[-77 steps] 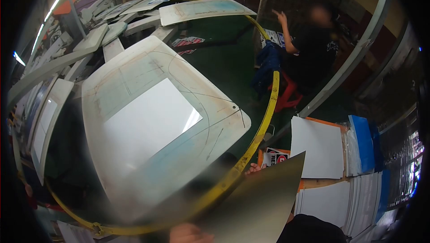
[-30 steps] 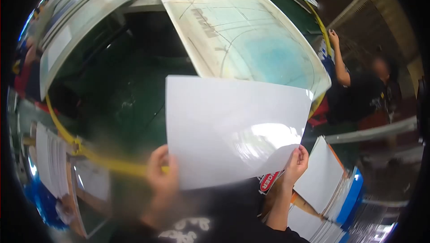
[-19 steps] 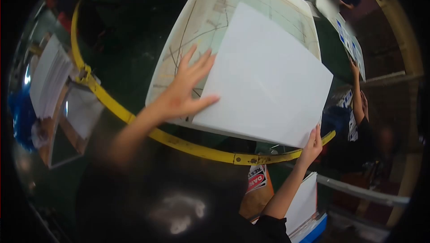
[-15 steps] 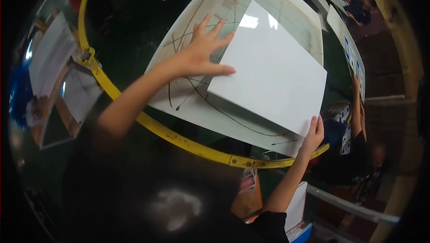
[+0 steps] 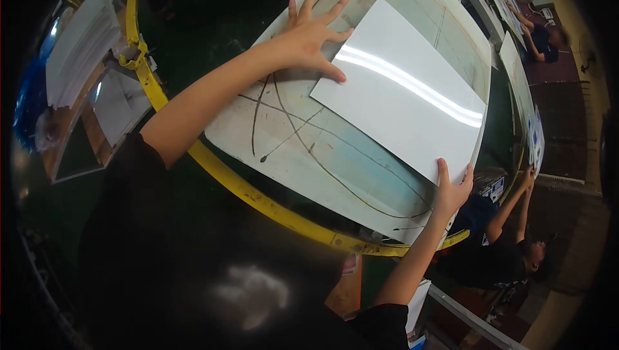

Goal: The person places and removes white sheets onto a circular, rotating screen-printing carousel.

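- Step in hand, judged: placing and lining up the white sheet [image 5: 406, 86] on the pale board [image 5: 277, 134], inside the yellow rail [image 5: 245, 192].
- Left hand [image 5: 306, 40]: fingers spread wide over the board's left side, thumb at the sheet's left edge — no grip seen.
- Right hand [image 5: 453, 194]: thumb and fingers parted at the sheet's near right corner; cannot tell whether they pinch it.
- Next move, judged: calls for light, even guidance from both sides, so the sheet does not skew or bow.
- Sheet: blank, glossy, smooth, straight-edged; bright band of reflected light across it. Dark shadow along near edge — full contact with board uncertain.
- Board: bluish patches, dark curved lines.
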Demonstrator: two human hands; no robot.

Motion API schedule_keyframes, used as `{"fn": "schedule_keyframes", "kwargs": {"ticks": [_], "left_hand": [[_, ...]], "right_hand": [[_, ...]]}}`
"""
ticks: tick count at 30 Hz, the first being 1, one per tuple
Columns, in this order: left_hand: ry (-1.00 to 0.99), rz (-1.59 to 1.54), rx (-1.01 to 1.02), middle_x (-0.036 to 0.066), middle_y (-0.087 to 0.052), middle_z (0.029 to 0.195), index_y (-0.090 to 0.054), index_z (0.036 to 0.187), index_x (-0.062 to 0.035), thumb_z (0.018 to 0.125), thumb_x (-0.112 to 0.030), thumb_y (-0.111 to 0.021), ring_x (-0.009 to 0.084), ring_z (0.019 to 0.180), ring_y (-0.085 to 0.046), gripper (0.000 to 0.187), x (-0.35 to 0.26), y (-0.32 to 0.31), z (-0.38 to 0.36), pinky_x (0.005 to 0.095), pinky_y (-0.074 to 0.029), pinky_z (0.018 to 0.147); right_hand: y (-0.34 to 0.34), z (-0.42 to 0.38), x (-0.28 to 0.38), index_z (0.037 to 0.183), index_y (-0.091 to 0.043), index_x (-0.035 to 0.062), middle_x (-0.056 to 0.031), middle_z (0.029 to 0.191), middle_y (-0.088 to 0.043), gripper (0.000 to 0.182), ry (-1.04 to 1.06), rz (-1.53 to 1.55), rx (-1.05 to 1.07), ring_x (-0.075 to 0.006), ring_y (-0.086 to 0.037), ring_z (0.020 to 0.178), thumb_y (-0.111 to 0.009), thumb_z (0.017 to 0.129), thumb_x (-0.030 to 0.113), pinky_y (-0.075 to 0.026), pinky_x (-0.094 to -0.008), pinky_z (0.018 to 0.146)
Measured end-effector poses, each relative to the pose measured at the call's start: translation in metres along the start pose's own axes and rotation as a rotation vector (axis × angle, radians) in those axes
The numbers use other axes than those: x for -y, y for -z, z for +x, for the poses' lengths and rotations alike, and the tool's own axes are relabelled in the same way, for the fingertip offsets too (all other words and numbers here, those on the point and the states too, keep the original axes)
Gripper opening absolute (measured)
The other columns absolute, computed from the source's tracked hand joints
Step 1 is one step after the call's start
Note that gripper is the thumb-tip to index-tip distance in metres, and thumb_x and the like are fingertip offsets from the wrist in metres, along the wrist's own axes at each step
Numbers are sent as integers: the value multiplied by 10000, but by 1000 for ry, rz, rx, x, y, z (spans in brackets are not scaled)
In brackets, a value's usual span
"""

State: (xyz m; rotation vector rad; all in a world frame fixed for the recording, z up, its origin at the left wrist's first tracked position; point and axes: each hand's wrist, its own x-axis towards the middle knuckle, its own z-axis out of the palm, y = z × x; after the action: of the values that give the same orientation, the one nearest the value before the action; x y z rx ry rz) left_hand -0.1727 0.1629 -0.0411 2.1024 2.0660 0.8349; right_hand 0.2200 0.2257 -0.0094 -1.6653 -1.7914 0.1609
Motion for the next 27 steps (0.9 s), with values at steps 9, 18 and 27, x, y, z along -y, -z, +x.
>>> {"fn": "schedule_keyframes", "kwargs": {"ticks": [9, 18, 27], "left_hand": [[64, 87, 67, 85, -50, 1528, -598, 1211, -169, 494, -648, -742, 511, 1320, 138, 875, -3, 0, -1, 697, 78, 982], [20, 233, -84, 102, -63, 1522, -621, 1179, -239, 505, -637, -734, 488, 1319, 175, 792, -10, -3, -2, 771, 91, 901], [128, 285, 124, 67, -48, 1525, -629, 1164, -265, 531, -591, -730, 460, 1343, 113, 719, -32, 16, -1, 781, 17, 915]], "right_hand": [[-4, 2, 3, 1232, -476, -60, -215, 1199, -485, 792, -4, -125, 43, -332, -475, 1132, -809, 642, 350, -375, -387, 966], [-6, 0, 1, 1239, -471, -57, -217, 1211, -481, 806, -1, -128, 55, -342, -462, 1150, -808, 636, 357, -368, -391, 974], [-7, -3, 4, 1184, -500, -114, -260, 1179, -521, 807, 15, -157, 35, -346, -503, 1115, -812, 631, 383, -379, -389, 962]]}}
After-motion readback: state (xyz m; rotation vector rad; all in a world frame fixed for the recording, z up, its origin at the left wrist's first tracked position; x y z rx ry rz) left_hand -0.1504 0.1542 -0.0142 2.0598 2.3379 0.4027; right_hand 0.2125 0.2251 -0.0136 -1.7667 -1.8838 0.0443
